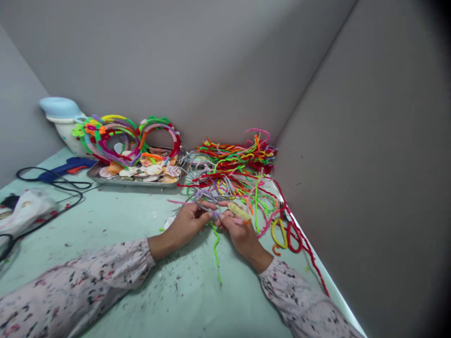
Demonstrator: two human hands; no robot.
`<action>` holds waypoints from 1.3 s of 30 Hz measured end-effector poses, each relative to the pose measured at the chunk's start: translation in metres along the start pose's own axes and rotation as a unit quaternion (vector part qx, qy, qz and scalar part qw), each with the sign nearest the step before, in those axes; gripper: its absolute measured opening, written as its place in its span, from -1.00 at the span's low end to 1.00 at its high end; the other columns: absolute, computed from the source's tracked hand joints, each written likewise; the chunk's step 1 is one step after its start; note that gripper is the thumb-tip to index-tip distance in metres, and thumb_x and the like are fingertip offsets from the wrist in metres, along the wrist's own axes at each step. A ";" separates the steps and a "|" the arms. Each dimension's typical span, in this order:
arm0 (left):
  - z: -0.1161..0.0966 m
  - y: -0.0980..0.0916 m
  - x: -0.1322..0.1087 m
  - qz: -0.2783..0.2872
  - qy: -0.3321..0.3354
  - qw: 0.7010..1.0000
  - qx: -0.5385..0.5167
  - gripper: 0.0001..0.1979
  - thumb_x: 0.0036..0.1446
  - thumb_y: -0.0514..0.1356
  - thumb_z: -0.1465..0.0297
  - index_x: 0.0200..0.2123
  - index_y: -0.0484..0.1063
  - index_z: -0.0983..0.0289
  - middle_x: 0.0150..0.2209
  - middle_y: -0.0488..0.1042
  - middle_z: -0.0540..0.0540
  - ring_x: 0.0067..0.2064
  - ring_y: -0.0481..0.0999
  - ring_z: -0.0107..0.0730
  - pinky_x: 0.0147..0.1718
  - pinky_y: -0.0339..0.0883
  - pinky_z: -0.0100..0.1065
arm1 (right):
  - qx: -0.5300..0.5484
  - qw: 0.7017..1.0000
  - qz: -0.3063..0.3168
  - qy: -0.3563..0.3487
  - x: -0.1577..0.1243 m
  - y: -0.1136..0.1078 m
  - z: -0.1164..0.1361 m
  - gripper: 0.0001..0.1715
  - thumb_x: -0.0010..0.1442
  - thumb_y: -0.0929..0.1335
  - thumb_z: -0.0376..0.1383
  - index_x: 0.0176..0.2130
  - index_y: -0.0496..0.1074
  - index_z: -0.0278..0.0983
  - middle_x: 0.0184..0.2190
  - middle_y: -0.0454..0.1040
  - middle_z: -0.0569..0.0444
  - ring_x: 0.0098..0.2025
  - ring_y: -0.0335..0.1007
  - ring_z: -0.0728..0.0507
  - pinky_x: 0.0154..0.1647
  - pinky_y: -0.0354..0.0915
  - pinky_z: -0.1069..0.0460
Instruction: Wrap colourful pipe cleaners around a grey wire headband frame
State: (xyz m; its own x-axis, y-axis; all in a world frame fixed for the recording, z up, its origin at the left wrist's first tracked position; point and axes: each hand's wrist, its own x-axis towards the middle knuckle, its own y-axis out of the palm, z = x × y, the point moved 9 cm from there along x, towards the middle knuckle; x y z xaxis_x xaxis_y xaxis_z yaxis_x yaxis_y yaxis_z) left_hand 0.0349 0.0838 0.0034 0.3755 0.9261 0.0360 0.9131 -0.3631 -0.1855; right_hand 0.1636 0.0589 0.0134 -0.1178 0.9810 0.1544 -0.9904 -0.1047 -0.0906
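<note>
Left hand (186, 224) and right hand (239, 233) close together, fingers (207, 206) of both pinched on a lilac pipe cleaner (213, 215), with a pale yellow pipe cleaner (239, 211) against the right fingers and a green strand (215, 249) dangling below. Just beyond the fingers, a heap of multicoloured pipe cleaners (232, 183) on the counter (105, 225); farther past them, a steel tray (134, 182) of seashells.

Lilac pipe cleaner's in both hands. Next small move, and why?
Probably wrap the loose green pipe cleaner around the lilac pipe cleaner. The green one hangs free below the work, while the left hand and right hand already meet at the lilac one, so it looks like the nearest loose end.
</note>
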 end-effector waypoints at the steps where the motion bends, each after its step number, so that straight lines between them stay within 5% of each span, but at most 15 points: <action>1: -0.001 0.000 0.000 -0.001 0.004 1.000 0.002 -0.71 0.14 0.17 0.27 -0.14 0.42 0.35 -0.59 0.33 -0.07 -0.60 0.25 -0.53 -0.59 0.12 -0.47 | -0.004 1.000 -0.002 -0.005 0.000 -0.001 0.001 -0.67 0.18 0.29 -0.33 -0.03 0.38 -0.25 -0.45 0.47 0.14 -0.41 0.39 -0.04 -0.32 0.32 0.06; 28: -0.013 -0.005 0.001 -0.030 0.017 0.999 0.018 -0.82 0.06 0.19 0.34 -0.32 0.46 0.35 -0.63 0.28 -0.08 -0.58 0.22 -0.50 -0.58 0.04 -0.45 | -0.092 0.994 0.019 -0.054 -0.005 0.003 0.009 -0.68 0.22 0.28 -0.30 0.00 0.34 -0.21 -0.41 0.44 0.10 -0.38 0.36 -0.11 -0.36 0.24 0.02; 39: 0.010 -0.007 0.005 -0.042 0.010 0.999 -0.021 -0.77 0.06 0.21 0.31 -0.23 0.46 0.32 -0.51 0.41 -0.02 -0.49 0.33 -0.44 -0.52 0.16 -0.44 | -0.066 0.997 0.004 -0.051 -0.003 0.002 0.006 -0.69 0.23 0.25 -0.32 -0.01 0.34 -0.23 -0.41 0.44 0.11 -0.39 0.38 -0.08 -0.39 0.26 0.06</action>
State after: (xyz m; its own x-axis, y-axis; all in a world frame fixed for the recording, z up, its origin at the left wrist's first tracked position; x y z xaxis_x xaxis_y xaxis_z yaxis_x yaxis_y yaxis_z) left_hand 0.0289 0.0917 -0.0053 0.3002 0.9513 0.0698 0.9472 -0.2887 -0.1395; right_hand 0.1615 0.0550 0.0191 -0.1389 0.9579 0.2511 -0.9721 -0.0836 -0.2190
